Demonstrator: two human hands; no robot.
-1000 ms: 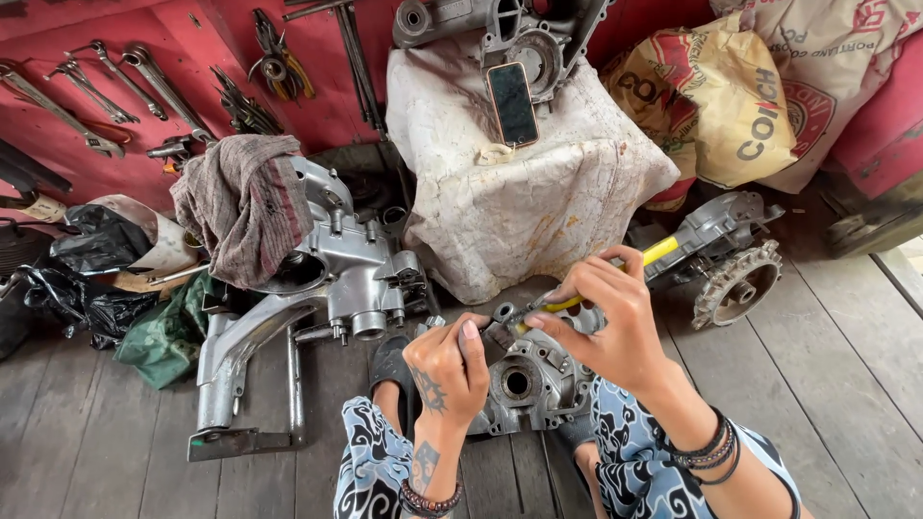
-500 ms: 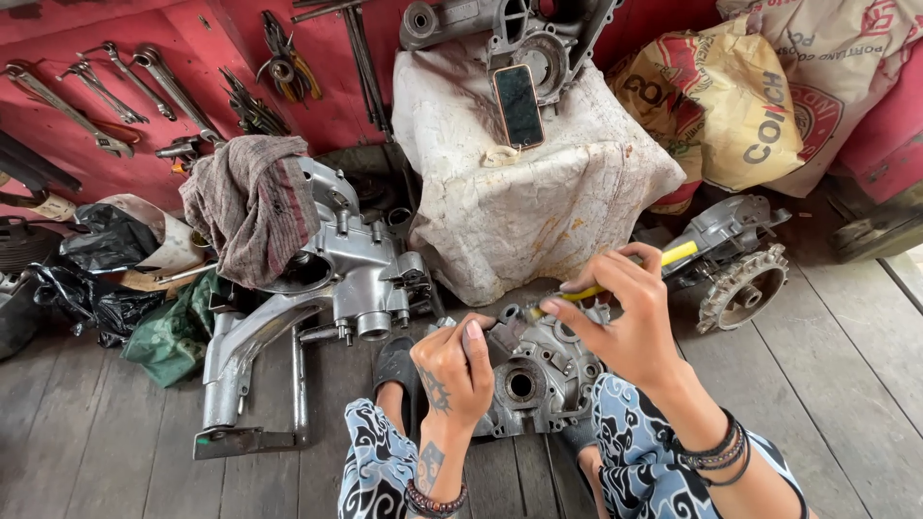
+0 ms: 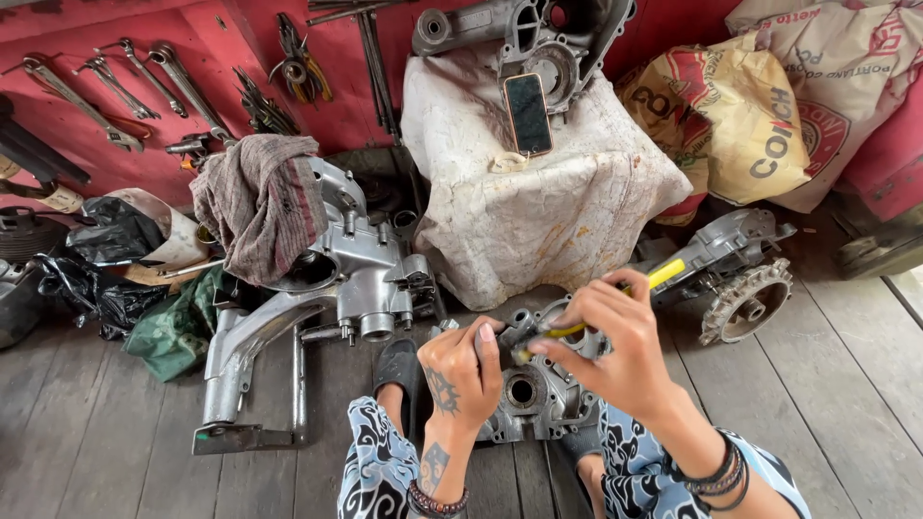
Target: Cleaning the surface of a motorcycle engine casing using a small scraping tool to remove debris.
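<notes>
A grey metal engine case half (image 3: 538, 399) lies on the wooden floor between my knees. My left hand (image 3: 466, 370) is closed over its upper left edge, thumb up. My right hand (image 3: 615, 341) grips a tool with a yellow handle (image 3: 665, 275) and points it down toward the top of the case, close to my left thumb. The tool's tip is hidden behind my fingers.
A larger silver engine casing (image 3: 356, 279) with a striped rag (image 3: 260, 202) draped on it lies at left. A white covered block (image 3: 538, 207) carries a phone (image 3: 529, 113) and another casing. Wrenches (image 3: 115, 86) hang on the red wall. Printed sacks (image 3: 750, 115) and a finned part (image 3: 745, 303) sit at right.
My right hand has shifted slightly left and lower with the yellow tool, closer to my left hand. The view has tilted a little; the case has stayed put.
</notes>
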